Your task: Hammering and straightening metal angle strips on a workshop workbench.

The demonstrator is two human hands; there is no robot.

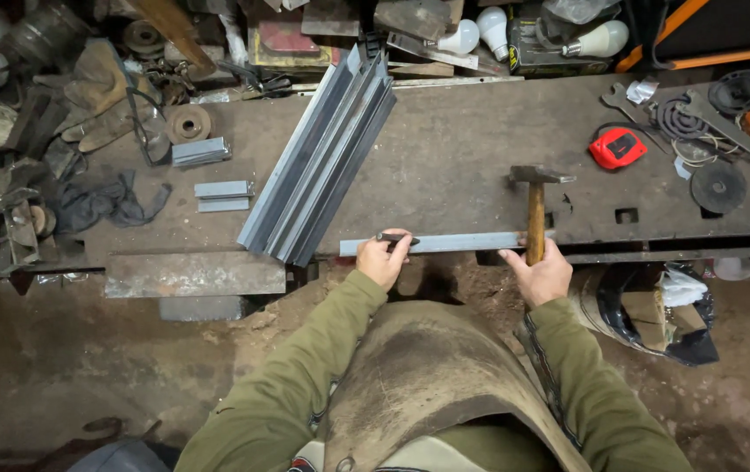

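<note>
grey steel strip (454, 242) under my hands, brown wooden hammer handle (535, 223) in my right hand (539, 274), red tape measure (617, 147) beyond it, my olive green sleeves (305, 367)

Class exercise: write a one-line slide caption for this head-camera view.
At a cluttered workbench, the left hand sets a punch on a flat metal strip while the right hand grips a hammer.

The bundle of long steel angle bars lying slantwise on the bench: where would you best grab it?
Probably at the near end of the steel angle bars, coming from the bench's front edge. That end reaches toward the edge and is uncluttered, while the far end sits among clutter.
</note>
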